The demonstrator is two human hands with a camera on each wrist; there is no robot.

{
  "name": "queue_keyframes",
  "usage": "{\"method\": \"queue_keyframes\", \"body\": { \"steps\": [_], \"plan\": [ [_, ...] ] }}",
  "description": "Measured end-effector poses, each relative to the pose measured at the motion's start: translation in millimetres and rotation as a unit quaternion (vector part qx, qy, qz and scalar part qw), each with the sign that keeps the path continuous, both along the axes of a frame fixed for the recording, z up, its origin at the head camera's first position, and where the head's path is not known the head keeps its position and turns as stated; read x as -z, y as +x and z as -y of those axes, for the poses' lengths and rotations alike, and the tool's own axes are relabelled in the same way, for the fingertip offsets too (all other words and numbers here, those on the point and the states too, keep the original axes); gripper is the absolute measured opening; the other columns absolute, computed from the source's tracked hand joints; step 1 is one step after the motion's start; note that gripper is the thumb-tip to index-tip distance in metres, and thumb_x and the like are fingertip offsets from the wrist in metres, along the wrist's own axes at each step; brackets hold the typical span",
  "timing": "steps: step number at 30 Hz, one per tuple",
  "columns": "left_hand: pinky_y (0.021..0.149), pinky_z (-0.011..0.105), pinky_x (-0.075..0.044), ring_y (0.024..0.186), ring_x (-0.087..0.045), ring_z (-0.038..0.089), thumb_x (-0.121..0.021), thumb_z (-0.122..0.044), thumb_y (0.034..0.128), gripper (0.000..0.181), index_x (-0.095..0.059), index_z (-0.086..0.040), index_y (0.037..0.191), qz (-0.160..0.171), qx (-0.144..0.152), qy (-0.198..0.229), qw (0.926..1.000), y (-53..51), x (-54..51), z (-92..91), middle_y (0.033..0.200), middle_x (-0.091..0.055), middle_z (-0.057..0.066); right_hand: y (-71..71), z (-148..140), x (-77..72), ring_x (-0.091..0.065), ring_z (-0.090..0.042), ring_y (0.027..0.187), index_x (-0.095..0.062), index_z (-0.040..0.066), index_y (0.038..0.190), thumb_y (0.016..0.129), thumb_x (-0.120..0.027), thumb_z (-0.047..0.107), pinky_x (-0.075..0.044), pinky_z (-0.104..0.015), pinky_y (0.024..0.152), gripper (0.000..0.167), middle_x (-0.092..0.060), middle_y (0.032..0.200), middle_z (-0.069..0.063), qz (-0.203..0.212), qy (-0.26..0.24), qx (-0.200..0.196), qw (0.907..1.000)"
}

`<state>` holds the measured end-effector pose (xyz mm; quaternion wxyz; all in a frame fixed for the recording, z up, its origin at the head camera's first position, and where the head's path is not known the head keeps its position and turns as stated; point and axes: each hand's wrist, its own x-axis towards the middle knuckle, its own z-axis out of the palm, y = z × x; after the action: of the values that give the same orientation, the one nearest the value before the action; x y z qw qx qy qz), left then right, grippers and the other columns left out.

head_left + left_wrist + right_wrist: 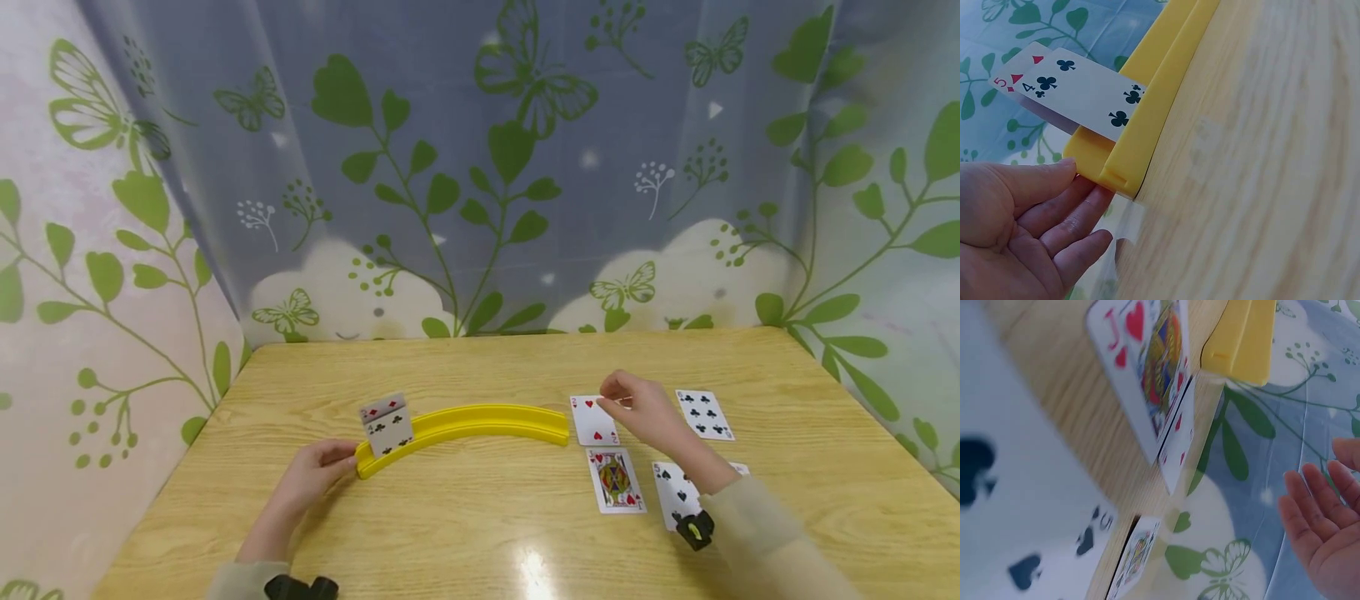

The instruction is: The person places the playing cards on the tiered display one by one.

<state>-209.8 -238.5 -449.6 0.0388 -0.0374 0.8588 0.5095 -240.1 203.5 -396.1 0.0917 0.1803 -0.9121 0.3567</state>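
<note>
My left hand (311,473) grips the left end of a curved yellow card holder (487,419), thumb and fingertips on its end in the left wrist view. Two playing cards stand in that end: the four of clubs (1082,94) in front, the five of diamonds (1007,76) behind it. Over the upper right corner of the two of hearts (592,425) hovers my right hand (651,417). Its fingers look loosely bent, with nothing held in the right wrist view. Just below the two lies the jack of hearts (617,481).
Right of these lie the six of clubs (705,414) and the five of spades (670,492), partly covered by my right forearm. A court card (1135,557) shows in the right wrist view. A patterned curtain (465,208) surrounds the wooden table (450,533).
</note>
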Motion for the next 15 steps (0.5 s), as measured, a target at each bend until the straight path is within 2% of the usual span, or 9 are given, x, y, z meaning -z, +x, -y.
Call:
{"method": "queue_keyframes", "body": {
  "steps": [9,15],
  "plan": [
    [0.082,0.037,-0.045,0.098,-0.054,0.026,-0.056,-0.005,0.0864,0.024,-0.057,0.005,0.108,-0.002,0.004,0.002,1.0,0.0,-0.5,-0.7,0.107,-0.058,0.018,1.9,-35,1.5,-0.057,-0.031,0.087,-0.054,-0.003,0.094,0.085,-0.058,0.008,-0.048,-0.04,0.074,0.015,-0.06,0.091,-0.014,0.018,0.016,0.04,0.9989],
    [0.081,0.037,-0.045,0.097,-0.055,0.026,-0.056,-0.005,0.0864,0.025,-0.057,0.006,0.109,-0.003,0.006,0.001,1.0,1.4,-0.6,-0.9,0.107,-0.058,0.019,1.3,-58,4.9,-0.058,-0.032,0.085,-0.054,-0.003,0.092,0.084,-0.059,0.008,-0.048,-0.042,0.074,0.015,-0.06,0.089,-0.016,0.008,0.027,0.055,0.9981]
  ]
}}
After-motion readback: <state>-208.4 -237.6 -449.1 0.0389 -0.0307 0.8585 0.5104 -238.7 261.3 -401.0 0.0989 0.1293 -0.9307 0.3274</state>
